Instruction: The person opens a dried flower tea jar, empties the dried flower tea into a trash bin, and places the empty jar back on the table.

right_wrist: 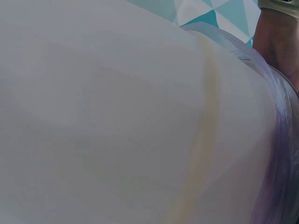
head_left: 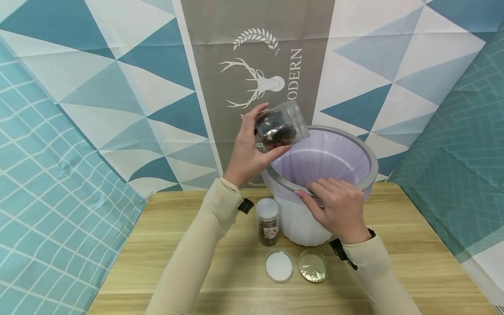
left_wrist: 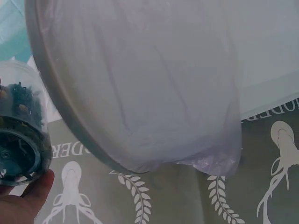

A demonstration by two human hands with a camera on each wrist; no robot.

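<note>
My left hand (head_left: pixel 250 148) grips a clear plastic jar (head_left: pixel 277 127) of dark dried bits. It tilts the jar sideways, mouth toward the right, above the left rim of a white trash bin (head_left: pixel 307 225). In the left wrist view the jar (left_wrist: pixel 23 112) is partly cut off by the frame edge, and dark bits are still inside. A pale purple bag (head_left: pixel 327 153) lines the bin under a grey ring (head_left: pixel 372 159). My right hand (head_left: pixel 338 205) holds the near rim, fingers curled over it. In the right wrist view the bin's white wall (right_wrist: pixel 117 112) fills most of the picture.
A second jar (head_left: pixel 268 223) with a white lid stands upright left of the bin. In front lie a white round lid (head_left: pixel 279 266) and a gold-toned disc (head_left: pixel 313 265) on the wooden table (head_left: pixel 220 280). A patterned cloth (head_left: pixel 256 26) hangs behind.
</note>
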